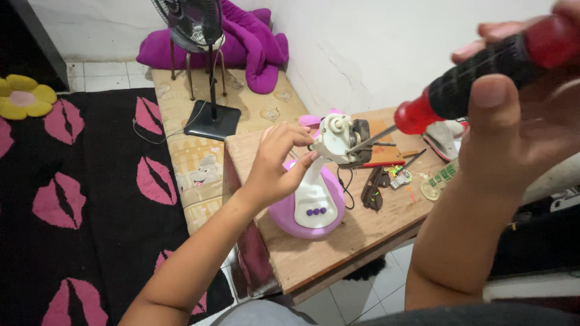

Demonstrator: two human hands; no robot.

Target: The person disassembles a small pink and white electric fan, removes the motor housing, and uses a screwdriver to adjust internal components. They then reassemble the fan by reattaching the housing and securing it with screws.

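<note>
Right hand grip closed on red-black screwdriver | left hand pinches fan motor head | light, top-heavy, fragile plastic; steady near purple base on table

**Where things sit**

I see the small fan standing on the surface, near its left edge. Loose parts lie to its right. Behind the surface, a standing fan rests on a mat, with the rug to the left.
</note>
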